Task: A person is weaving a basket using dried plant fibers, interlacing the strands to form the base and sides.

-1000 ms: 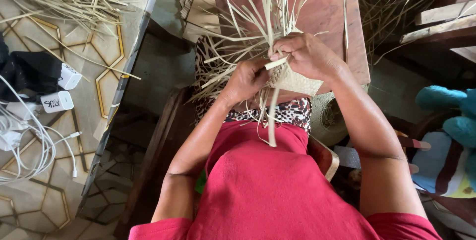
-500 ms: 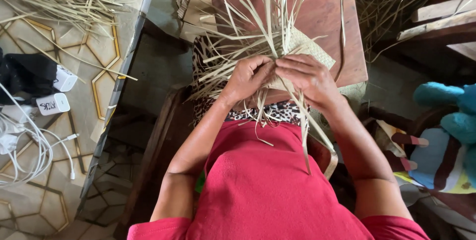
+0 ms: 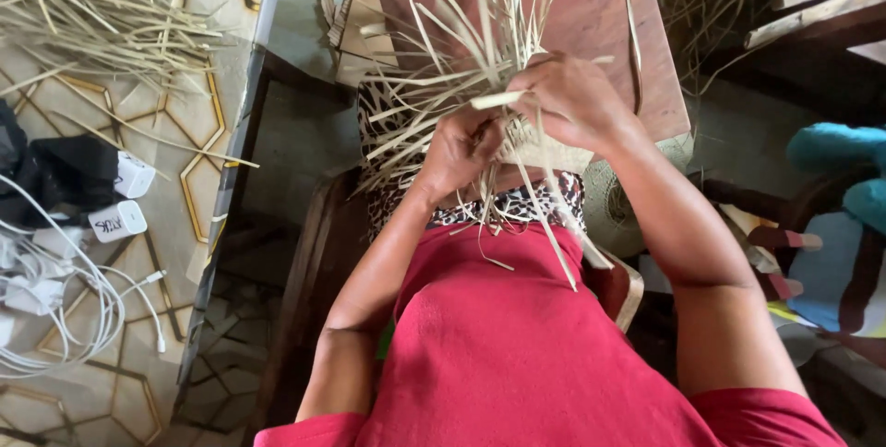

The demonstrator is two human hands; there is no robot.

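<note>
Weaving pale palm strips (image 3: 480, 69) over the lap, left hand (image 3: 461, 147) pinching the plaited part, right hand (image 3: 572, 101) gripping one strip crosswise, likely needing tucking under its neighbour and pulling snug.

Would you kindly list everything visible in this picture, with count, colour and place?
woven strip piece: one, pale straw, held in both hands, loose ends fanning upward
loose strips: a heap, pale straw, floor at upper left
wooden board: one, reddish brown, behind the weaving
chargers: at least two, white, floor at left
cables: a tangle, white, floor at lower left
dark cloth: one, black, left edge
patterned cloth: one, black and white, on the lap
red top: one, lower centre
left hand: gripping the weaving
right hand: gripping the weaving
</note>
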